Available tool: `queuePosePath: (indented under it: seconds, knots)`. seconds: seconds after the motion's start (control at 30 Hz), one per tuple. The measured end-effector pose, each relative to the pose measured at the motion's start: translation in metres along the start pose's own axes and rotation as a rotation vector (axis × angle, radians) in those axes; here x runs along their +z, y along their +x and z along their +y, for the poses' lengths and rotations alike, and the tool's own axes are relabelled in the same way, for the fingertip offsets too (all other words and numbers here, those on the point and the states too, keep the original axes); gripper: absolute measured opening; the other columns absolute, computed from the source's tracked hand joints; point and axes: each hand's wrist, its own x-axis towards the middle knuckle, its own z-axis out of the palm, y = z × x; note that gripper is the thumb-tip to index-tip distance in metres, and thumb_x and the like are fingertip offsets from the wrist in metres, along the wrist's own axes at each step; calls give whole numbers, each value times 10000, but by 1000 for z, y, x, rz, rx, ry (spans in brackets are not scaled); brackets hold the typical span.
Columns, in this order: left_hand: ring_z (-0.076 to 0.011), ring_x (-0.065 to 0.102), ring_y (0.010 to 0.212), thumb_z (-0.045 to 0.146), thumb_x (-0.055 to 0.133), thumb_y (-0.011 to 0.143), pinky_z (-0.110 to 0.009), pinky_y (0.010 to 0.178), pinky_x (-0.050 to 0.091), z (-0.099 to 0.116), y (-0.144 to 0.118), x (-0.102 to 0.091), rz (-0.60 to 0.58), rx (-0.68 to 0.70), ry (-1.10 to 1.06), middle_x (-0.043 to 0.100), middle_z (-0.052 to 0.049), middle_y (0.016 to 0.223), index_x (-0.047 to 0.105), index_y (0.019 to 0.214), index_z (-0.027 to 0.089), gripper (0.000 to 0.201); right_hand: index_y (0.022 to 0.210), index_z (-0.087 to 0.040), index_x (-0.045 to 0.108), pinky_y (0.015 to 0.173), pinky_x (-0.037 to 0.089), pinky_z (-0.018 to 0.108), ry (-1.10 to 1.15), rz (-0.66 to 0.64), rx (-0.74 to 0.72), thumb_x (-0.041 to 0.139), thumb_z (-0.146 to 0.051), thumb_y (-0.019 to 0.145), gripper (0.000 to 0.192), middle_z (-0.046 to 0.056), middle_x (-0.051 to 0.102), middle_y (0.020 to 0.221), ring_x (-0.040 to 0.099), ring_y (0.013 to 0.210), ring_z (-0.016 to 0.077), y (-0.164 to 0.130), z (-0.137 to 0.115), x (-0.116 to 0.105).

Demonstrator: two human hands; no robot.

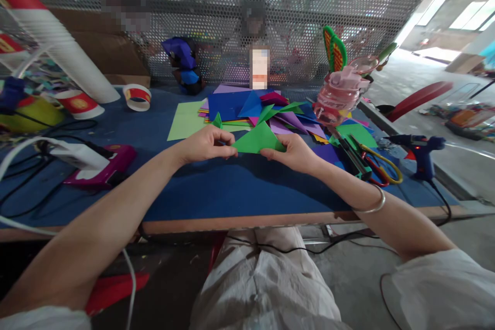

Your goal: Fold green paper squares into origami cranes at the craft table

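A piece of green paper [257, 140], folded to a triangular shape, is held just above the blue tabletop between my two hands. My left hand [204, 143] pinches its left corner between thumb and fingers. At the right corner, the thumb and fingers of my right hand [293, 152] are closed on the same paper. Right behind it lies a pile of coloured paper [228, 103] with folded green pieces [273, 112] on top. A small green folded piece [217, 120] shows just behind my left hand, and a light green sheet [183, 119] lies to its left.
On the right are a pink bottle [336, 98], yellow-handled scissors [386, 167], a green-and-black cutter [352, 157] and a blue glue gun [423, 157] with a cord. Leftward are a purple power strip [121, 162], cables, a paper cup ring [137, 98] and stacked paper cups [62, 46]. Perforated metal [216, 20] stands behind.
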Motion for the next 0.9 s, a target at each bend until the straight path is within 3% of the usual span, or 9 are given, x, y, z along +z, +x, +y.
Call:
queuePosePath:
  seconds: [0.77,0.9]
  knots:
    - [-99,435,508,422,781,744,-254,520,338,5,-2,-12,-47,-49,-30,539,12,520,613,528,189,359,762,-166,709,602,437,263,22,-23,-14,702,-534,799,370,42,735,716,637,657,166,0,-3,3]
    - [-97,488,560,399,800,733,-244,575,360,0,-7,-25,34,-61,-41,588,7,538,654,552,160,333,739,-165,696,613,445,268,-3,35,-7,710,-509,802,351,43,732,708,629,645,162,3,5,-9]
